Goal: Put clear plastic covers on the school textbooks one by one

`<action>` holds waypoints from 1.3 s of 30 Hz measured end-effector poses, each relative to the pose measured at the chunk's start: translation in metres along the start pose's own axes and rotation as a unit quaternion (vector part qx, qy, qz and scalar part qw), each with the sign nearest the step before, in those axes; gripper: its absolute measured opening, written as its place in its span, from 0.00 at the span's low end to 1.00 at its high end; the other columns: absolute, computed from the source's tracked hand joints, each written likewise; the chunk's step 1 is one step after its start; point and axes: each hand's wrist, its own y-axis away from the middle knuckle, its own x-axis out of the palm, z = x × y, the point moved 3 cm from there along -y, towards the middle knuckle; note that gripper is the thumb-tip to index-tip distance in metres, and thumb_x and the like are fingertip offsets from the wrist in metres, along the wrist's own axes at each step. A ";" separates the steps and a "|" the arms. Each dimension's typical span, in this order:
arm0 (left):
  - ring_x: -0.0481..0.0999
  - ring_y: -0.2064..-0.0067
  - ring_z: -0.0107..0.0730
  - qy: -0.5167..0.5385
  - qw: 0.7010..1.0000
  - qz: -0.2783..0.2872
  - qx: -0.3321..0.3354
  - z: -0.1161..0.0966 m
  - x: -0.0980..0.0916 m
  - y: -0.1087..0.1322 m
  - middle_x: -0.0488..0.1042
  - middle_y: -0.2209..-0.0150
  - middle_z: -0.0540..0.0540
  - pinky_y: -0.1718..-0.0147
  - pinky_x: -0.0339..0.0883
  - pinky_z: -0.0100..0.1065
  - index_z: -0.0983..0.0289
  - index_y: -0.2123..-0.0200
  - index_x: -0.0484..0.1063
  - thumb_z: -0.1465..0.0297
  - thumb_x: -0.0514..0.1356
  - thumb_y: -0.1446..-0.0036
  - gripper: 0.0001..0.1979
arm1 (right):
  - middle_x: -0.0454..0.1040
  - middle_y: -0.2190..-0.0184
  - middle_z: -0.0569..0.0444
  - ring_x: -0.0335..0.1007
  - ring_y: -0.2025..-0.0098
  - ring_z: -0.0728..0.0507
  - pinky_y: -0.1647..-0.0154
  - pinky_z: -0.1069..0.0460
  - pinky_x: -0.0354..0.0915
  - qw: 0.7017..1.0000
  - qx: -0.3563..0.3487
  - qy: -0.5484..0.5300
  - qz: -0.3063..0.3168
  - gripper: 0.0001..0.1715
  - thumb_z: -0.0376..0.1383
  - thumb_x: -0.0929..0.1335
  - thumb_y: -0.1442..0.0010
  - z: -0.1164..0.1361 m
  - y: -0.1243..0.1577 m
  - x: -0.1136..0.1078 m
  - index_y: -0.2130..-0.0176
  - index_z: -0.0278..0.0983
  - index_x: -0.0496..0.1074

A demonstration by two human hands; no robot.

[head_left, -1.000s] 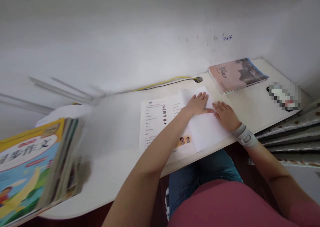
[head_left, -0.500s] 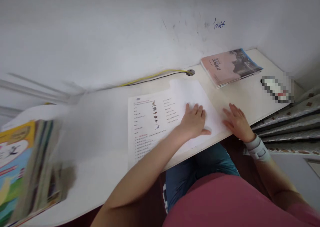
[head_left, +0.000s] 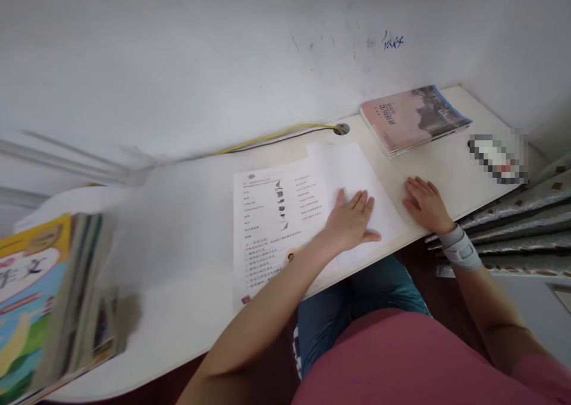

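Note:
A printed worksheet [head_left: 267, 226] lies on the white desk [head_left: 187, 214], its right half folded over so a blank white panel [head_left: 352, 173] faces up. My left hand [head_left: 350, 223] rests flat on that folded panel near the desk's front edge, fingers stretched out. My right hand [head_left: 426, 206] lies flat on the bare desk just right of the paper, fingers spread, with a grey wrist strap [head_left: 459, 250] behind it. Neither hand holds anything.
A pink-covered book [head_left: 413, 119] lies at the back right. A stack of colourful books [head_left: 49, 298] stands at the left edge. A yellow cable [head_left: 276, 136] runs along the wall into a desk hole [head_left: 341, 129]. A blurred object [head_left: 493, 155] sits far right, with patterned fabric [head_left: 526, 214] beyond it.
Both hands slid from the upper part of the folded paper toward the front edge and apart. The right hand left the paper for the bare desk.

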 end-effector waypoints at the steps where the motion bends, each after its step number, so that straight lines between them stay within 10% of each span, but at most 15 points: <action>1: 0.45 0.30 0.51 0.003 1.000 -0.002 -0.001 -0.001 0.000 -0.001 0.45 0.31 0.70 0.36 0.32 0.61 0.70 0.32 0.48 0.46 0.51 0.41 0.44 | 0.64 0.38 0.43 0.55 0.34 0.37 0.36 0.38 0.51 1.000 -0.001 0.003 0.000 0.28 0.39 0.59 0.36 0.000 0.000 0.000 0.40 0.31 0.64; 9: 0.51 0.32 0.50 0.069 0.985 -0.153 0.027 -0.006 -0.005 -0.003 0.57 0.34 0.64 0.36 0.33 0.61 0.64 0.35 0.57 0.49 0.52 0.39 0.36 | 0.64 0.38 0.42 0.57 0.35 0.35 0.37 0.35 0.52 1.000 -0.015 0.001 -0.017 0.27 0.39 0.59 0.36 0.000 0.000 0.000 0.41 0.31 0.65; 14: 0.44 0.30 0.50 0.255 0.875 -0.398 -0.105 0.041 0.006 0.014 0.52 0.31 0.57 0.35 0.41 0.59 0.55 0.38 0.62 0.52 0.52 0.38 0.27 | 0.69 0.41 0.42 0.61 0.37 0.36 0.39 0.35 0.57 0.998 -0.024 -0.048 -0.040 0.25 0.39 0.59 0.37 -0.009 -0.003 -0.002 0.43 0.33 0.68; 21: 0.35 0.29 0.54 0.369 0.863 -0.318 -0.131 0.075 0.044 0.003 0.29 0.28 0.59 0.35 0.42 0.55 0.58 0.32 0.50 0.54 0.57 0.41 0.37 | 0.75 0.49 0.43 0.71 0.48 0.38 0.45 0.40 0.66 0.986 -0.014 -0.153 -0.068 0.27 0.37 0.61 0.39 -0.024 -0.029 -0.006 0.43 0.33 0.68; 29: 0.37 0.30 0.58 0.299 0.891 -0.319 -0.123 0.060 0.043 0.000 0.32 0.28 0.60 0.35 0.42 0.57 0.59 0.33 0.51 0.53 0.56 0.42 0.37 | 0.77 0.55 0.43 0.71 0.53 0.37 0.48 0.38 0.66 0.981 -0.011 -0.173 -0.092 0.25 0.36 0.61 0.40 -0.024 -0.036 -0.001 0.45 0.33 0.70; 39: 0.40 0.29 0.51 0.385 0.838 -0.364 -0.131 0.056 0.039 0.011 0.37 0.29 0.62 0.34 0.41 0.56 0.58 0.32 0.44 0.47 0.51 0.40 0.39 | 0.76 0.63 0.50 0.68 0.73 0.50 0.67 0.50 0.70 0.927 0.057 -0.330 -0.169 0.22 0.38 0.62 0.40 -0.006 -0.035 -0.038 0.48 0.35 0.70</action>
